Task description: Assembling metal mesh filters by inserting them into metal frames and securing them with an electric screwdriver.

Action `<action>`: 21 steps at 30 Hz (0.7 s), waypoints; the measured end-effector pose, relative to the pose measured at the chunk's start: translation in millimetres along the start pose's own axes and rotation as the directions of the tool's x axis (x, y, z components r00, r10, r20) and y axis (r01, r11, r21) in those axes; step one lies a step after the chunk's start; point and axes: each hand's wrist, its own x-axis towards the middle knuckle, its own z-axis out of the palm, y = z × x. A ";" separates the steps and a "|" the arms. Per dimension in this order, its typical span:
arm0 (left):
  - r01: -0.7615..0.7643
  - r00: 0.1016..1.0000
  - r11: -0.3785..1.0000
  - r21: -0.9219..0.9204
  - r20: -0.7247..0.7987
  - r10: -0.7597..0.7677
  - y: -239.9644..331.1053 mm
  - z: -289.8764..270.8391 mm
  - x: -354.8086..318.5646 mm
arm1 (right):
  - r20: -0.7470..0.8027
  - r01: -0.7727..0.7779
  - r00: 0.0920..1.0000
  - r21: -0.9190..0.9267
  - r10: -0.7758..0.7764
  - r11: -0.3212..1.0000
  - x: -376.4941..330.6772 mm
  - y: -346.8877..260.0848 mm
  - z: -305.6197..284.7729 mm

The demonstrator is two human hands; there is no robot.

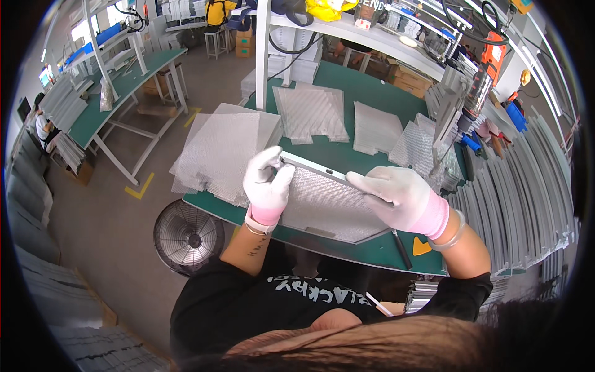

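Observation:
Both my hands wear white gloves with pink cuffs. Between them I hold up a framed mesh panel (331, 204) with a silvery woven face and a pale, slim frame edge that has small dark slots. It is tilted over the near side of the green bench. My left hand (269, 183) pinches the panel's upper left corner, thumb and fingers curled. At the upper right, my right hand (396, 195) grips the frame, its fingers stretched along the edge. The panel's lower edge is near the bench front, beside a black-handled tool (401, 249) and a yellow-orange scraper-like piece (421, 247).
Stacked mesh sheets (229, 149) lie to the left, with more sheet piles (310, 111) behind. An orange power driver (489, 62) hangs at upper right. Many grey frame strips (508, 192) stand at right. A round floor fan (189, 237) is by the bench's left front; people sit farther off.

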 end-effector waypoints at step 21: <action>0.058 0.972 0.987 0.149 0.217 -0.090 -27.4 -20.2 9.8 | -0.765 -0.405 0.560 0.081 0.317 0.911 -108.1 24.6 24.7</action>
